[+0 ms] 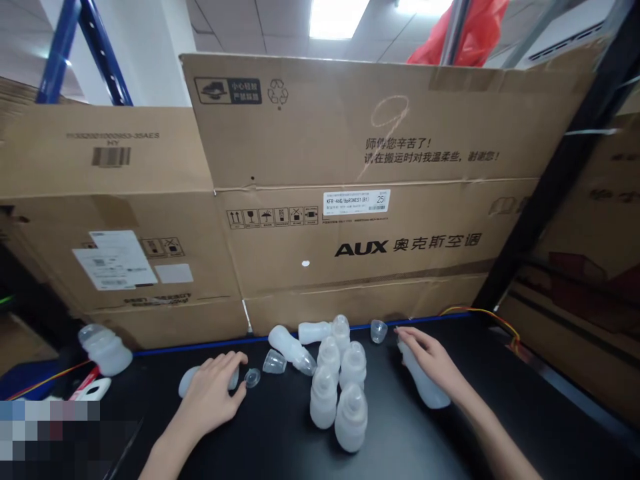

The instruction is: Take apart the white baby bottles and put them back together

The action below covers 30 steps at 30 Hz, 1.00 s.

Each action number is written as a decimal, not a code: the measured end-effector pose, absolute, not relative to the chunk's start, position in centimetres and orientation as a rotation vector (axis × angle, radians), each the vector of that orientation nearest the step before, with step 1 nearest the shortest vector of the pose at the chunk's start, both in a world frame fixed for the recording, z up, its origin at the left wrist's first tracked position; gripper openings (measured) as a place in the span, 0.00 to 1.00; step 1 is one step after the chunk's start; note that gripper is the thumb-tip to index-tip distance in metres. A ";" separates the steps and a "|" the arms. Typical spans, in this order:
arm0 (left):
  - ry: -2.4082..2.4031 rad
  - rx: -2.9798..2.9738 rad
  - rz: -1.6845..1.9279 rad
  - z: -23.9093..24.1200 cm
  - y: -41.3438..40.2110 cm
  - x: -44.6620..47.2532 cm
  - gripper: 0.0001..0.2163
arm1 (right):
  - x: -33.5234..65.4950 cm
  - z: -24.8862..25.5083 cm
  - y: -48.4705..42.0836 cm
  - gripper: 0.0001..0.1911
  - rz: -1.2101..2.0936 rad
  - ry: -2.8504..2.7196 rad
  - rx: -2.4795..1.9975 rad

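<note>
My left hand (213,393) lies curled over a translucent baby bottle (187,381) resting on its side on the black table (410,440). A small clear cap (252,378) sits just right of its fingers. My right hand (433,360) rests on another translucent bottle (425,387) lying on the table, fingers wrapped over its top. Between my hands stand several frosted bottles with teats (345,407) in a cluster. Behind them two bottles (293,347) lie tipped over, with clear caps (379,330) nearby.
Large cardboard boxes (350,200) form a wall along the table's far edge. One more bottle (105,350) lies at the far left, near a white object (95,389). Red and yellow wires (480,313) run at the right, beside a black shelf post (560,173).
</note>
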<state>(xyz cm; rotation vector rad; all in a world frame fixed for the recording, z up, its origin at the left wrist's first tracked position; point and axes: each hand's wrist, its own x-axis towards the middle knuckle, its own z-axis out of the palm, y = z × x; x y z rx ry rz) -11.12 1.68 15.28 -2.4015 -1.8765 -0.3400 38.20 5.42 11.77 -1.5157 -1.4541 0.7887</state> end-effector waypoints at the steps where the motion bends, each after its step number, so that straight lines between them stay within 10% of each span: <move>1: -1.860 -2.408 -0.330 15.2 1.7 -11.1 0.07 | 38.3 11.9 5.3 0.33 0.863 -1.428 -1.510; 12: -1.823 -2.438 -0.328 14.7 2.2 -11.6 0.09 | 37.9 14.2 3.6 0.31 0.895 -1.688 -1.430; 22: -1.774 -2.427 -0.383 13.9 2.7 -12.1 0.09 | 34.8 12.5 3.2 0.15 -0.042 -1.997 -1.671; 30: -1.744 -2.416 -0.387 13.4 2.8 -12.4 0.08 | 35.3 11.4 4.3 0.16 -0.163 -1.934 -1.710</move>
